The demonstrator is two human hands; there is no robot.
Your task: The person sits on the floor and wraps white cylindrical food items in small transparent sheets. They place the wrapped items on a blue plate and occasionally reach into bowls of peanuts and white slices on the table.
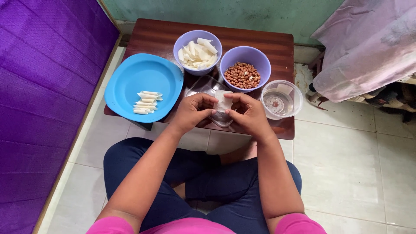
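At frame centre, our left hand (192, 112) and right hand (248, 115) pinch a small white wrapper (224, 102), perhaps half folded, above the desk (156, 37); a clear tub (282, 99) sits just right.

No labels, signs or screens are to be seen. The only packaging-like item is a clear round plastic container (282, 99), set at the right end of the table (160, 37), just beside the purple bowl of peanuts (245, 68). It is transparent and lidless, with a slightly thickened rim. A little reddish residue is seen at its bottom. No print can be made out on it.
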